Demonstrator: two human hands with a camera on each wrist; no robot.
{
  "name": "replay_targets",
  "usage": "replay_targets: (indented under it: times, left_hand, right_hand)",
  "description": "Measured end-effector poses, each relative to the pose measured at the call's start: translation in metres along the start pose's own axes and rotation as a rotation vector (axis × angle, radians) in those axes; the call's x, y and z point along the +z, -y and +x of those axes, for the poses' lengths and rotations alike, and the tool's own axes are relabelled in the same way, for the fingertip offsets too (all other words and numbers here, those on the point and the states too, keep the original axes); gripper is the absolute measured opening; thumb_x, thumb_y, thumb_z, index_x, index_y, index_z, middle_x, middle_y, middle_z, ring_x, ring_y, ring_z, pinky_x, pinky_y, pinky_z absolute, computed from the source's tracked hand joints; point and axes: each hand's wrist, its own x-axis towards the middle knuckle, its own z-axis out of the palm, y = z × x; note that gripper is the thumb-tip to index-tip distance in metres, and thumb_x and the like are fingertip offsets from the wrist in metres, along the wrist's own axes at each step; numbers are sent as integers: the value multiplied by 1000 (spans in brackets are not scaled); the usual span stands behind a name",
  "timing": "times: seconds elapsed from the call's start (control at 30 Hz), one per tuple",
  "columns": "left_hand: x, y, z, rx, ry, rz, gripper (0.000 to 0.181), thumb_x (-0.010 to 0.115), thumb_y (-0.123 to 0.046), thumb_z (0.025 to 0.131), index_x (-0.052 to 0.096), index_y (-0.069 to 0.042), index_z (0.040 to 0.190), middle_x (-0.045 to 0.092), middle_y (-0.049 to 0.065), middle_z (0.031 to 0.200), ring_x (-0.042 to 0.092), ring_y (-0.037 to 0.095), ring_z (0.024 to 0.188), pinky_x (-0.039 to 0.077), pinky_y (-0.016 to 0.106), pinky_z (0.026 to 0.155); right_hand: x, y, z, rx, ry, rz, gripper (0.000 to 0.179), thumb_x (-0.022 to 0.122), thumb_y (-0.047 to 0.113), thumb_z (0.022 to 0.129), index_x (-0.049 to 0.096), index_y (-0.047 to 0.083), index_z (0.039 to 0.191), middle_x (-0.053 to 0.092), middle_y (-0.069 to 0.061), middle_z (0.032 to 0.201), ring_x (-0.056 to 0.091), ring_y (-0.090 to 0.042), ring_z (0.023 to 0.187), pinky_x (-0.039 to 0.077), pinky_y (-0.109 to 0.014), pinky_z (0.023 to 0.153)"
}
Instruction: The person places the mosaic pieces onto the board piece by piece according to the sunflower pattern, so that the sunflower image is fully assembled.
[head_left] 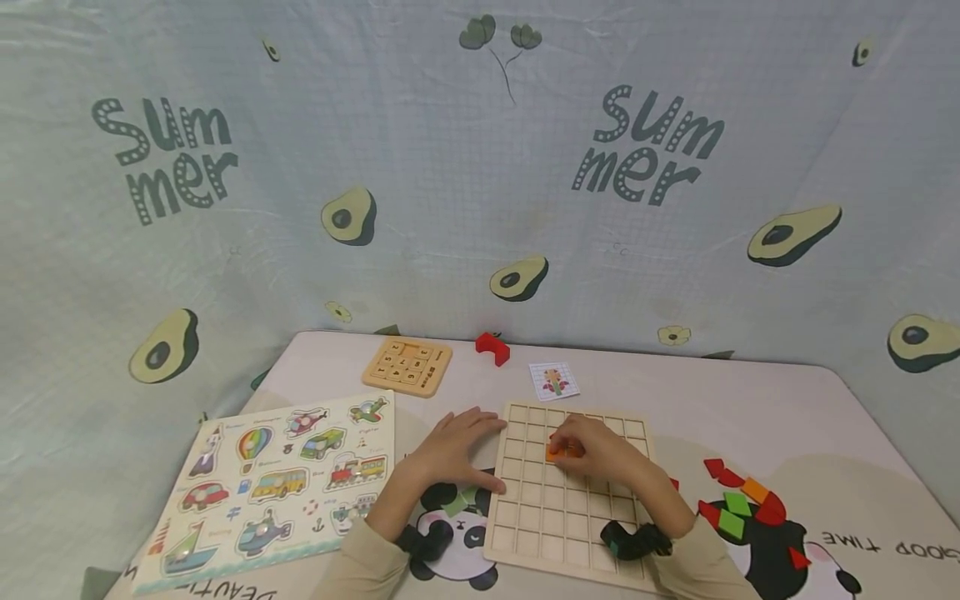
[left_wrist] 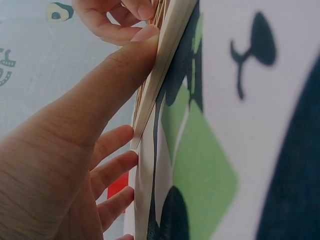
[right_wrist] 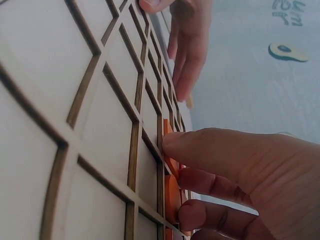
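Observation:
A wooden grid board (head_left: 540, 521) lies on the table in front of me. My left hand (head_left: 453, 450) rests along its left edge with fingers spread; in the left wrist view the thumb (left_wrist: 132, 57) touches the rim. Over the upper middle cells, my right hand (head_left: 600, 454) has curled fingers and pinches an orange piece (head_left: 558, 455). The right wrist view shows its thumb on one orange tile (right_wrist: 168, 145) and a fingertip against a rounded orange piece (right_wrist: 172, 197). Some red shows beside them, mostly hidden by the fingers.
Loose red, green and orange pieces (head_left: 737, 503) lie right of the board. A pattern card (head_left: 554, 381), a red arch-shaped block (head_left: 492, 348) and a number slide puzzle (head_left: 407, 367) are behind it. To the left lies a vehicle picture puzzle (head_left: 270, 492).

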Motion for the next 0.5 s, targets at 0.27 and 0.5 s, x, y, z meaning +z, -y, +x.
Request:
replay_targets:
  times: [0.27, 0.5]
  left_hand:
    - [0, -1, 0, 9, -1, 1, 86, 82, -54, 70, 50, -18, 141, 45, 4, 147, 30, 31, 143, 18, 60, 117]
    - [-1, -1, 0, -1, 3, -3, 86, 81, -54, 70, 50, -19, 142, 45, 4, 148, 29, 31, 144, 17, 59, 118]
  right_hand:
    - [0, 0, -3, -16, -5, 13, 7, 73, 12, 88, 70, 8, 94, 61, 0, 93, 49, -9, 77, 46, -23, 65]
    - [-7, 1, -9, -8, -28, 80, 11, 70, 10, 90, 70, 7, 100, 61, 0, 95, 49, -11, 77, 44, -22, 64]
